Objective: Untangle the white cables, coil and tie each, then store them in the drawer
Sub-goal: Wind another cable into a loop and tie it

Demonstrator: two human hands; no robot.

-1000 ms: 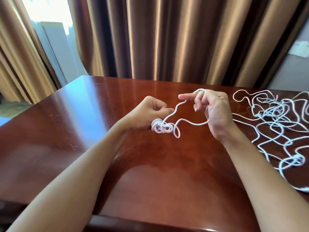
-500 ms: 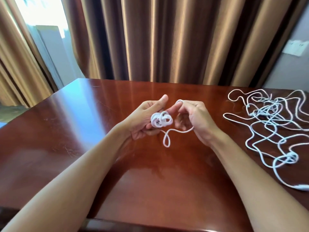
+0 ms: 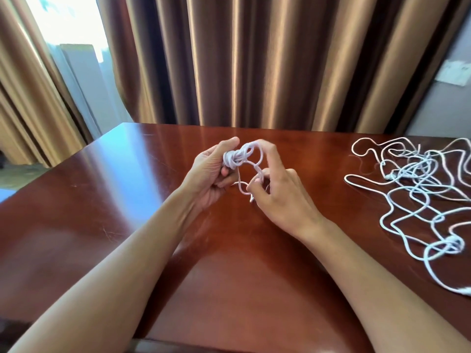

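Above the middle of the desk (image 3: 76, 200), the left hand (image 3: 207, 177) holds a small coiled bundle of white cable (image 3: 235, 157), its grip closed around the coil with the thumb up. The right hand (image 3: 280, 197) pinches a loose loop of the same cable just right of the bundle. The tangled cables (image 3: 418, 189) lie spread on the right side of the desk, running off the right edge of view, well apart from both hands. Bare wood stretches left to the desk's left edge and near toward the front edge. Brown curtains (image 3: 254, 59) hang behind the far edge.
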